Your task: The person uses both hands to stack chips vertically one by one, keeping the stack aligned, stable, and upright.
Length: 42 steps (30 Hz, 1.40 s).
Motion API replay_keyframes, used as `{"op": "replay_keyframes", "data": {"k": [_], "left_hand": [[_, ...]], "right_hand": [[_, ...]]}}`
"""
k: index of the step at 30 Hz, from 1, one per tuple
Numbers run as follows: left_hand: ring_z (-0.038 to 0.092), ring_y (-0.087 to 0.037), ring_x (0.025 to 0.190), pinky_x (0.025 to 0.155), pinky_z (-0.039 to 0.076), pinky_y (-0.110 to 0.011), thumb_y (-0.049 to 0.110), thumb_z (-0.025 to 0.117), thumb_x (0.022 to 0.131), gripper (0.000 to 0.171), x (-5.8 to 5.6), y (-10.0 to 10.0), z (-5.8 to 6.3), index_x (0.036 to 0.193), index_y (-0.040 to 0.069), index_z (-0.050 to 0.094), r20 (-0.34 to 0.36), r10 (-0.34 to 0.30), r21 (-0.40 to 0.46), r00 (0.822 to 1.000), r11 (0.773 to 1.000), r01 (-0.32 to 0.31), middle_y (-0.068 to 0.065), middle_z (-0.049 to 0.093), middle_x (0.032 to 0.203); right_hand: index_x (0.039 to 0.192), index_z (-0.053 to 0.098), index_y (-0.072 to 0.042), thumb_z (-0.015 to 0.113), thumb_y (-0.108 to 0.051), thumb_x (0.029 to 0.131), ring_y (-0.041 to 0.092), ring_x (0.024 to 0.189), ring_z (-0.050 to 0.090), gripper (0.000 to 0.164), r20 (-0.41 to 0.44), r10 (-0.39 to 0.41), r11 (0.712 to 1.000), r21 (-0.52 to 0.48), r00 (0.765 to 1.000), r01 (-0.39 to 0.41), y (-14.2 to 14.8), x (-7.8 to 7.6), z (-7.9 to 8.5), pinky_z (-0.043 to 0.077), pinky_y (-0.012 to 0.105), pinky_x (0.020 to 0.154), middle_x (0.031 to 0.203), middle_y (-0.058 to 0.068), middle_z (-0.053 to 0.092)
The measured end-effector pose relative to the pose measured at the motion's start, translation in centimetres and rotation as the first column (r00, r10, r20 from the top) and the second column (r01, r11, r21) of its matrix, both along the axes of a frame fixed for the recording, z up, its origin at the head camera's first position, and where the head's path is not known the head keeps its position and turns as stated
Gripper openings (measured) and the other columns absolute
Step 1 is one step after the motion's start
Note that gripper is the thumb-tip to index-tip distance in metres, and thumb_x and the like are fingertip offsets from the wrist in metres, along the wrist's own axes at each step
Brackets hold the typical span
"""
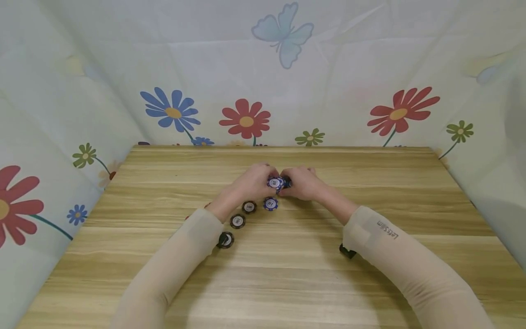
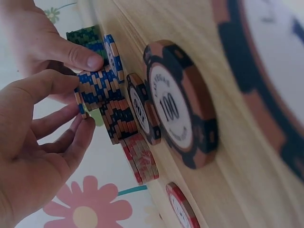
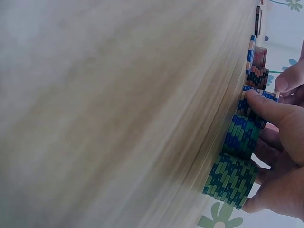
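Observation:
In the head view, both hands meet over a stack of blue-and-white poker chips point(image 1: 276, 183) marked 10. My left hand point(image 1: 256, 180) pinches a blue poker chip point(image 2: 80, 103) at the top of that stack between thumb and fingers. My right hand point(image 1: 302, 183) grips the stack's side, its thumb on the near face and its fingers behind. Beside it stand a blue-and-green chip stack point(image 3: 241, 136) and a dark green chip stack point(image 3: 230, 180). On the other side are a black-and-brown chip stack point(image 2: 118, 119) and a red chip stack point(image 2: 141, 159).
A loose blue chip point(image 1: 270, 204) lies in front of the stacks. Black chips point(image 1: 238, 221) marked 100 lie in a slanting line near the left forearm. A red chip point(image 2: 183, 206) lies farther left. Flowered cloth point(image 1: 328, 82) hangs behind the wooden table point(image 1: 296, 283).

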<state>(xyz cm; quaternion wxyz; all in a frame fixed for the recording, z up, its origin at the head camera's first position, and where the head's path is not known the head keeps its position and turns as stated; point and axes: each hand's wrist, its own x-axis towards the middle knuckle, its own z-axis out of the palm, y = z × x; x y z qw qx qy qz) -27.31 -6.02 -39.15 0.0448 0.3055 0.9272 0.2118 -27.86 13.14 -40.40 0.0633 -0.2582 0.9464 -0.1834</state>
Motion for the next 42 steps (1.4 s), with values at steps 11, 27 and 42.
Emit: {"op": "replay_keyframes", "data": {"k": [11, 27, 42], "left_hand": [[0.061, -0.019, 0.099, 0.086, 0.052, -0.030, 0.013, 0.077, 0.091, 0.035, -0.28, 0.54, 0.01, 0.122, -0.001, 0.069, 0.019, 0.029, 0.008, 0.999, 1.000, -0.029, -0.010, 0.067, 0.111], [0.063, -0.020, 0.103, 0.089, 0.052, -0.032, 0.014, 0.078, 0.092, 0.035, -0.25, 0.89, -0.10, 0.122, -0.001, 0.069, 0.013, 0.039, 0.029, 0.999, 0.999, -0.040, -0.011, 0.070, 0.113], [0.061, -0.026, 0.111, 0.093, 0.051, -0.036, 0.018, 0.080, 0.091, 0.046, 0.13, 0.26, 0.04, 0.128, -0.002, 0.064, 0.016, 0.060, 0.032, 0.998, 0.998, -0.060, -0.015, 0.065, 0.122]], "right_hand": [[0.115, 0.070, -0.006, 0.084, -0.030, 0.087, 0.031, 0.100, 0.064, 0.039, -0.011, 0.004, 1.000, 0.001, 1.000, -0.004, 0.12, -0.08, -0.01, 0.034, 0.057, 0.091, 0.106, 0.007, 0.073], [0.114, 0.070, -0.006, 0.084, -0.031, 0.087, 0.033, 0.102, 0.065, 0.040, -0.017, -0.001, 1.000, 0.008, 1.000, 0.001, 0.13, -0.04, -0.14, 0.036, 0.059, 0.092, 0.106, 0.008, 0.073], [0.118, 0.070, -0.007, 0.084, -0.033, 0.088, 0.034, 0.109, 0.063, 0.042, -0.004, -0.001, 1.000, 0.020, 1.000, 0.001, 0.12, 0.12, -0.03, 0.035, 0.063, 0.095, 0.113, 0.009, 0.072]]}}
